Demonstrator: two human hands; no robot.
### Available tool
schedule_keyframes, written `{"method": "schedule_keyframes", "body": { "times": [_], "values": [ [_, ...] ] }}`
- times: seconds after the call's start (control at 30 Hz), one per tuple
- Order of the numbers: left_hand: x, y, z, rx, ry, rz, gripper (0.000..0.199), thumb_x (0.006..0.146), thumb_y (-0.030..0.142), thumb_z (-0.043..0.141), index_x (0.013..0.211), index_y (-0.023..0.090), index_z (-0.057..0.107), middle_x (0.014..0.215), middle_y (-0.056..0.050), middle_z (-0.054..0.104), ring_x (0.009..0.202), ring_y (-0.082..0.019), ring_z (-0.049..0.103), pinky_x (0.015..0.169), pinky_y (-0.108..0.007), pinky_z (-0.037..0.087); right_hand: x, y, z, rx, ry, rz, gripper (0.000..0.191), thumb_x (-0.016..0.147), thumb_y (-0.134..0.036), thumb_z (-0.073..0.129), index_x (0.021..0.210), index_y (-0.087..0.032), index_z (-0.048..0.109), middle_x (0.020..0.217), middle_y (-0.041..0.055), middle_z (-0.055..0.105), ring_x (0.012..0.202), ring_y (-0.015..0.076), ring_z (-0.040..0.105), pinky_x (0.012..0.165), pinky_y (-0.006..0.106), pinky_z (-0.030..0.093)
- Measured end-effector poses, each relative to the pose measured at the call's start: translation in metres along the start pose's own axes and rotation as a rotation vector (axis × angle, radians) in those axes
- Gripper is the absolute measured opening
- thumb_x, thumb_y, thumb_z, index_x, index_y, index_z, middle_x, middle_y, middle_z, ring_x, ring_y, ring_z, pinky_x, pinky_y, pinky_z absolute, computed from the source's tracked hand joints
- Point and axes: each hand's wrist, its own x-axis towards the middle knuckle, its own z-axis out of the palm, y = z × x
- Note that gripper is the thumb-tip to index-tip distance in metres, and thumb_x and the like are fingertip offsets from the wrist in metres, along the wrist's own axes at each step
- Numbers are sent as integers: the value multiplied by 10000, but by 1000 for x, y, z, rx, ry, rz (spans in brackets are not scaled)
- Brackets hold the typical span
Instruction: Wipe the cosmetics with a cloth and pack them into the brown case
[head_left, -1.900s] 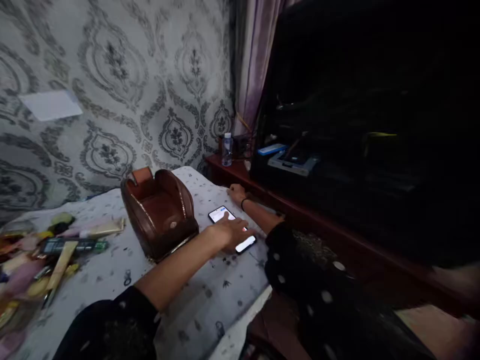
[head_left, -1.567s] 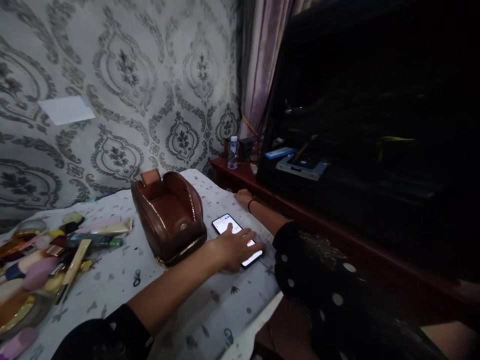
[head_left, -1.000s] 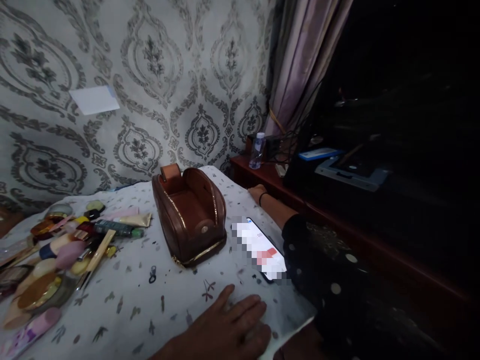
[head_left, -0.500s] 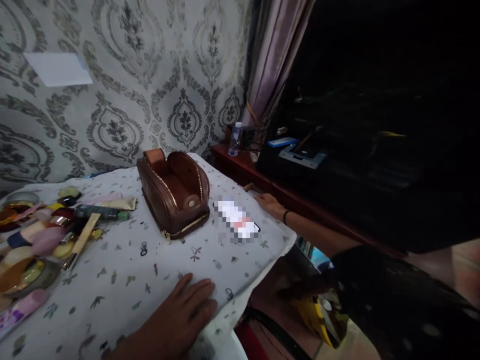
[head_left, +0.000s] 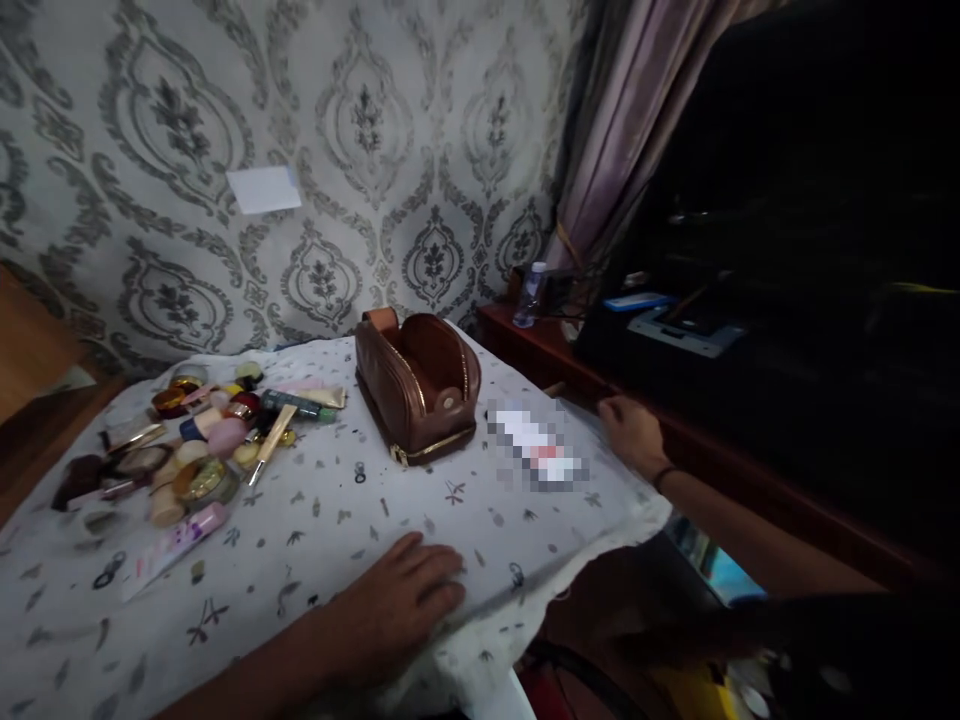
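My left hand (head_left: 405,605) lies palm down on the patterned white cloth (head_left: 300,560), fingers stretched out and holding nothing. At the right edge of the cloth is my right hand (head_left: 634,435), its fingers curled; what they hold, if anything, is hidden. Between the hands and the wall stands a brown leather toiletry bag (head_left: 420,400), its zipped top gaping and its inside showing nothing I can make out. A phone (head_left: 536,445) with a lit, blurred-out screen lies between the bag and my right hand.
Makeup items are heaped at left, among them a green tube (head_left: 296,405), a pink-purple tube (head_left: 180,540) and a powder puff (head_left: 227,437). A water bottle (head_left: 530,295) stands on the dark red wooden cabinet (head_left: 517,335), beside a large black screen (head_left: 810,200).
The view has swung left, so everything sits further right, and more of the makeup heap shows. My right hand has drawn a little nearer along the cloth's edge. My left hand stays flat.
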Motion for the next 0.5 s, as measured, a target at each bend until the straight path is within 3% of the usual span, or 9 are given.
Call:
{"method": "schedule_keyframes", "body": {
  "times": [0.1,0.17,0.27,0.37,0.5],
  "values": [
    [-17,-6,-1,20,52,-14,349,919,122,466,1265,160,490,1327,-176,616,1273,-273,557,1116,-520,413,-14,-16,-1,29,-17,4,325,1004,-277,433,941,-93,693,945,191,703,836,218,661,736,340,511],
    [-26,-7,-2,12,63,-8,360,910,90,451,1260,161,495,1326,-170,619,1277,-270,558,1117,-523,414,-38,-42,-3,79,-61,-76,263,985,-295,462,1018,-156,683,976,126,717,837,201,664,738,308,512],
    [-38,-5,-11,1,48,-4,349,918,87,449,1254,166,498,1332,-148,621,1285,-263,552,1113,-508,421,-83,-100,0,285,-312,-441,268,992,-303,437,1086,-195,663,934,95,720,806,193,666,755,306,521],
    [-51,-1,-26,6,28,0,314,932,92,452,1231,171,504,1312,-128,636,1256,-242,568,1100,-460,434,-115,-160,15,376,-516,-690,297,1007,-294,393,1052,-192,669,859,86,709,773,189,661,740,297,523],
    [-75,-1,-48,26,-5,-55,298,912,69,466,1184,175,527,1286,-109,643,1211,-214,585,1073,-394,447,-122,-221,53,493,-591,-730,265,979,-250,428,1101,-195,657,975,95,716,821,192,663,788,318,535]
  ]
}}
